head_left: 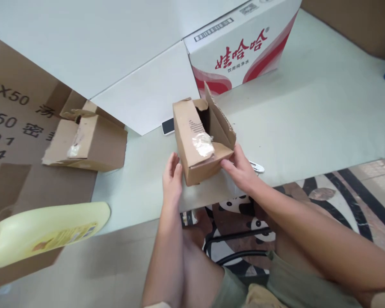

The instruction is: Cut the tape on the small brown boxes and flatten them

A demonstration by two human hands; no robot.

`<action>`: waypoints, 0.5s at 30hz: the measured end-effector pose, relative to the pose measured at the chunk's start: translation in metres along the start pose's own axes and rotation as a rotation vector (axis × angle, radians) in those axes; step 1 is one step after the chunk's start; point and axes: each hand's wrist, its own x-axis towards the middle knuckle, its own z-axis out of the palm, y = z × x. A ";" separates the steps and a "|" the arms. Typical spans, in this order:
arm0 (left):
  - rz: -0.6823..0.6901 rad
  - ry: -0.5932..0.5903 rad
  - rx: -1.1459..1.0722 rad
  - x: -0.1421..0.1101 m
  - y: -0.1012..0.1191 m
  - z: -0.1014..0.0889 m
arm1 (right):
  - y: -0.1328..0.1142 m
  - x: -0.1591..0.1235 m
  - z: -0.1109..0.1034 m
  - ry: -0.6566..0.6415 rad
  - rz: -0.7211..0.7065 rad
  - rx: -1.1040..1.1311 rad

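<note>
A small brown cardboard box (199,141) with torn flaps and a patch of old clear tape stands on the pale sheet (308,128) in front of me. My left hand (172,179) rests flat against the box's near left side, fingers straight and together. My right hand (240,169) presses on the box's lower right corner with fingers curled round its edge. The box's top is open and dark inside.
A second torn brown box (86,143) lies to the left. A white carton with red print (240,42) stands behind. A pale yellow bottle (41,233) lies at lower left. A phone (168,126) pokes out from under white board; a small metal object (256,167) lies by my right hand.
</note>
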 end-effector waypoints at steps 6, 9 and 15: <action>0.294 -0.028 0.046 -0.026 0.031 0.011 | -0.001 -0.003 0.014 -0.132 -0.156 -0.170; 0.256 0.179 0.082 -0.015 0.034 0.008 | 0.004 -0.004 0.017 -0.216 -0.203 -0.251; 0.100 0.450 -0.042 0.010 0.025 -0.032 | 0.021 0.001 0.015 -0.161 0.034 -0.359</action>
